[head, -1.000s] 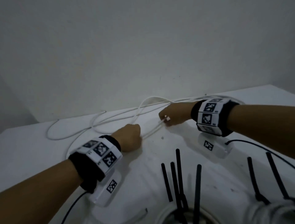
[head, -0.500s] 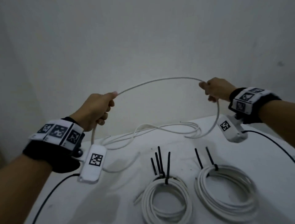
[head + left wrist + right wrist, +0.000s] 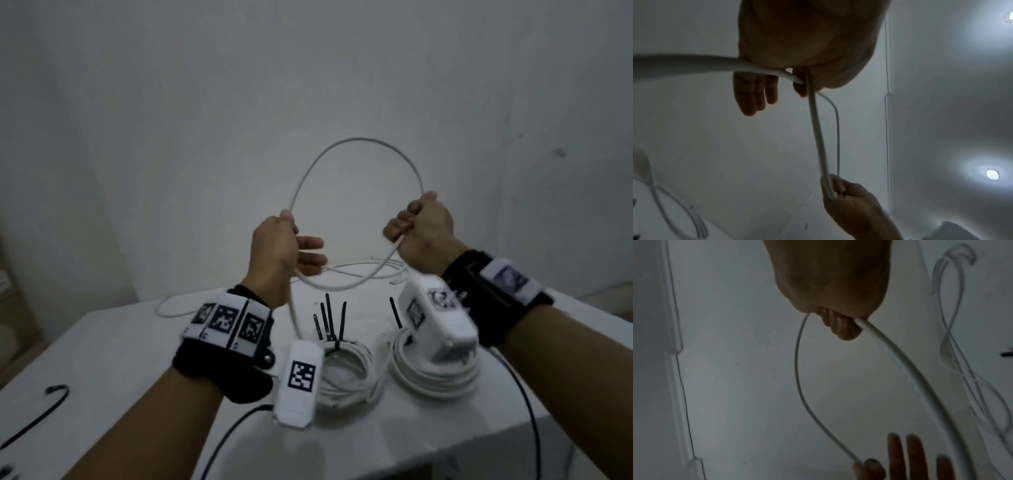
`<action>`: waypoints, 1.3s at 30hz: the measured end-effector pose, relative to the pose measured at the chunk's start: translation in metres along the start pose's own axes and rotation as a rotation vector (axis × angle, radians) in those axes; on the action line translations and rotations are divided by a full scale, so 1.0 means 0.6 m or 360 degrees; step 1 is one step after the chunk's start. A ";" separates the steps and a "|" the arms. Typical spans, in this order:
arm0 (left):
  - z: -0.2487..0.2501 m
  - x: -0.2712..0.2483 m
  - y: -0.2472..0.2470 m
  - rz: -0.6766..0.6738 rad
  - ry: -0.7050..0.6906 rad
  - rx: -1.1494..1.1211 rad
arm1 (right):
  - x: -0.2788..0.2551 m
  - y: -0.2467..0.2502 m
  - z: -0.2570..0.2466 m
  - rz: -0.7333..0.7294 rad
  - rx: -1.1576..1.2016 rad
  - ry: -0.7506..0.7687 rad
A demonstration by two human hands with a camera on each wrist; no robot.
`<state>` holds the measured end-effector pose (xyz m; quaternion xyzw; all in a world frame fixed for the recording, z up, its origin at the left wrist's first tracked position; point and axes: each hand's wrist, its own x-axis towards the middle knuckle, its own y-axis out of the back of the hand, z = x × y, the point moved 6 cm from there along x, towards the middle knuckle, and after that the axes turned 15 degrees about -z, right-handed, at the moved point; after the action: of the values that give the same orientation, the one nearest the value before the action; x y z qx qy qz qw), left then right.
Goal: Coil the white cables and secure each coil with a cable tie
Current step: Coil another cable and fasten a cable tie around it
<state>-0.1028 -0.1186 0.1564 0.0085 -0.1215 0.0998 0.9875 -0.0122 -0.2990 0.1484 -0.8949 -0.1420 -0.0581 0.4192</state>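
A loose white cable [image 3: 356,139] arcs in a round loop in the air between both hands. My left hand [image 3: 284,236] pinches it between thumb and forefinger, the other fingers [image 3: 754,97] held straight. My right hand [image 3: 423,226] grips it in a fist, seen close in the right wrist view [image 3: 838,324]. A lower strand [image 3: 342,284] sags from the right hand to the left. The cable's remaining length [image 3: 376,269] lies loose at the back of the table. Two coils [image 3: 346,377] [image 3: 442,383] lie on the table, with black cable ties [image 3: 330,322] sticking up from them.
The white table [image 3: 120,359] stands against a bare wall. A black cord [image 3: 48,404] lies at its left, and black camera leads trail from both wrists. The right coil is partly hidden by the right wrist camera [image 3: 442,322].
Both hands lifted the cable off the table, then came closer together. The wide arc between them has closed into a round loop.
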 end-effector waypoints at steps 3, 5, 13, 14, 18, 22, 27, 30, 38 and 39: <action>-0.005 -0.016 0.001 -0.0007 0.0036 -0.0216 | -0.042 0.018 0.057 -0.0045 -0.0638 -0.0305; -0.003 -0.020 0.009 -0.0070 0.0066 -0.0216 | -0.059 0.042 0.049 0.0002 -0.1430 -0.0332; -0.004 -0.030 0.009 -0.0380 0.0113 -0.0186 | -0.166 -0.085 0.099 -0.1348 -0.2540 -0.0188; -0.003 -0.031 0.009 -0.0398 0.0110 -0.0206 | -0.173 -0.092 0.118 -0.1453 -0.2563 -0.0223; 0.001 -0.036 0.022 -0.0416 0.0095 -0.0279 | -0.167 -0.118 0.145 -0.1454 -0.2644 0.0209; 0.001 -0.041 0.035 -0.0442 0.0070 -0.0313 | -0.164 -0.133 0.164 -0.1502 -0.2525 0.0260; 0.003 -0.046 0.057 -0.0286 -0.0082 -0.0161 | -0.163 -0.126 0.167 -0.1415 -0.2156 0.0169; 0.011 -0.054 0.073 -0.0162 -0.0302 0.0050 | -0.156 -0.107 0.148 -0.1116 -0.1736 0.0136; -0.033 -0.093 0.060 -0.0106 -0.0550 0.0192 | -0.100 -0.130 0.133 -0.0536 -0.0377 -0.0120; -0.038 -0.096 0.061 -0.0120 -0.0523 0.0192 | -0.094 -0.135 0.136 -0.0479 -0.0223 -0.0152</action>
<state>-0.1595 -0.0933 0.1198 0.0883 -0.2746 0.0672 0.9551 -0.0916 -0.1989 0.1427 -0.8922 -0.2896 -0.0874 0.3352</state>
